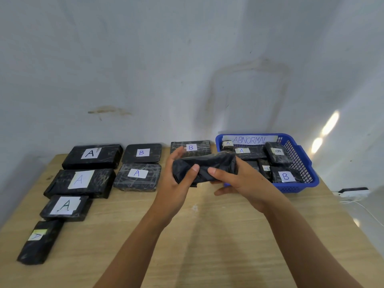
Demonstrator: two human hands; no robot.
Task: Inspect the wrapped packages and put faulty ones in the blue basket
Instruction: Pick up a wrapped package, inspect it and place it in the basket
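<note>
Inspecting: black package (pixel 204 167) being held up over the table (pixel 207 235), just left of the basket (pixel 299 163), between both hands. No label showing on the face toward the camera; wrap looking loose and creased rather than taut. Left hand (pixel 178 179) gripping the left end, thumb on the near face, fingers curling behind. Right hand (pixel 234 179) clamping the right end, thumb on top, fingers underneath.

Mid-check, not yet sorted. Looking like a faulty one, going by the slack wrap, but not calling it from one side.

Next: turning it over to find the label and seams, then either dropping it right into the basket or setting it down left.

Basket tagged ABNORMAL, already holding several A and B packages, so aiming for the near-left gap and releasing low.

Sorted rows (pixel 91 175) lying flat on the left, labels up, well apart from the hands; another B package (pixel 191 146) lying behind the left hand.
</note>
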